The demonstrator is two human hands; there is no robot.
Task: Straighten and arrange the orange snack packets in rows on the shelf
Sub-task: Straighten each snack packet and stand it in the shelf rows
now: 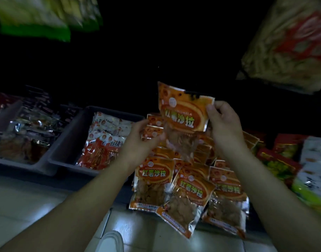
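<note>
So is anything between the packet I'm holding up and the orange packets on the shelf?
Nothing visible does. The left hand and right hand hold the packet over the other orange packets.

I work from one view only: a wide-angle camera on the head, facing forward and down, close over the orange snack packets (190, 184). The left hand (143, 137), right hand (223, 120) and the packet (183, 113) they hold sit mid-frame; floor tiles (28, 197) fill the bottom edge.
</note>
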